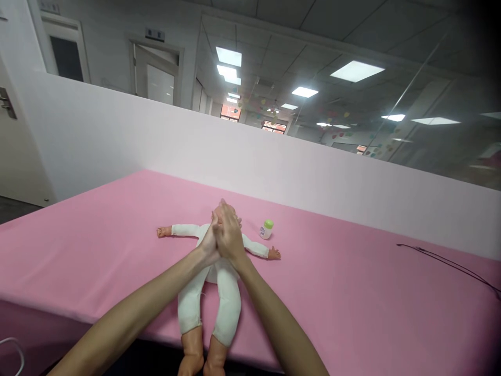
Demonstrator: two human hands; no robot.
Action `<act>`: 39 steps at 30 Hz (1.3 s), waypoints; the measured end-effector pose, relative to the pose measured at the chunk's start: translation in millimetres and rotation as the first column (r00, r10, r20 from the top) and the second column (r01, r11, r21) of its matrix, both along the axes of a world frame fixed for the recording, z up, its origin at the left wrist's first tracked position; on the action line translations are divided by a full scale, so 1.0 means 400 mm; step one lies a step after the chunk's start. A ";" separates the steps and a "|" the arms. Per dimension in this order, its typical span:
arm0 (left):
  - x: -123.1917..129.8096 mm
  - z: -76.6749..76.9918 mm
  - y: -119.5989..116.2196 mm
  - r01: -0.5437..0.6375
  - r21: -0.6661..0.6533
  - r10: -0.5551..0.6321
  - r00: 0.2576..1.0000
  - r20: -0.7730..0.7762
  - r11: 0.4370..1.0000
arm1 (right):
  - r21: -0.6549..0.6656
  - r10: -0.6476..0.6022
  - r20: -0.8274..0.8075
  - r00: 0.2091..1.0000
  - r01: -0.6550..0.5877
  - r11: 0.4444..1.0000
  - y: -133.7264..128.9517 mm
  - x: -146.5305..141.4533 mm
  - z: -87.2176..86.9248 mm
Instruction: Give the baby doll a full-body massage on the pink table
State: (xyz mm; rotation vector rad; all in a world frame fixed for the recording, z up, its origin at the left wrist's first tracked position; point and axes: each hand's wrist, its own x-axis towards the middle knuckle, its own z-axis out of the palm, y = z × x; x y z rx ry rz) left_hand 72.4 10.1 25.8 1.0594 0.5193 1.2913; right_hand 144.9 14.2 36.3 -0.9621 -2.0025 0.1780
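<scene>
A baby doll (229, 292) with a white cloth body lies on its back on the pink-covered table, arms spread and feet toward me. Over its chest and head, my left hand (209, 240) and my right hand (230, 232) are pressed palm to palm. The right fingers are stretched out and pointing away from me. Most of the left fingers are hidden behind the right hand; a few tips show at its far side. No object is visible between the palms. The hands cover much of the doll's face and torso. Beside its outstretched arm stands a small jar (266, 230) with a green lid.
The pink cover (332, 292) spreads across the table. A thin black cable (442, 260) lies at the right. Behind the table rises a low white wall (274, 167) with glass above it. A white cord (15, 347) shows at the lower left.
</scene>
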 end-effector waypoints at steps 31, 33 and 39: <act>-0.236 -0.201 0.152 -0.105 0.576 0.577 0.312 -0.755 0.810 | -0.291 -0.317 0.047 0.947 0.317 0.903 0.075 0.264 -0.213; -0.204 -0.218 0.147 -0.036 0.465 0.436 0.419 -0.796 0.884 | -0.338 -0.181 0.050 0.982 0.188 0.922 0.070 0.229 -0.226; -0.201 -0.250 0.158 0.016 0.365 0.336 0.349 -0.875 0.931 | -0.365 -0.130 0.198 0.972 0.196 0.910 0.072 0.216 -0.250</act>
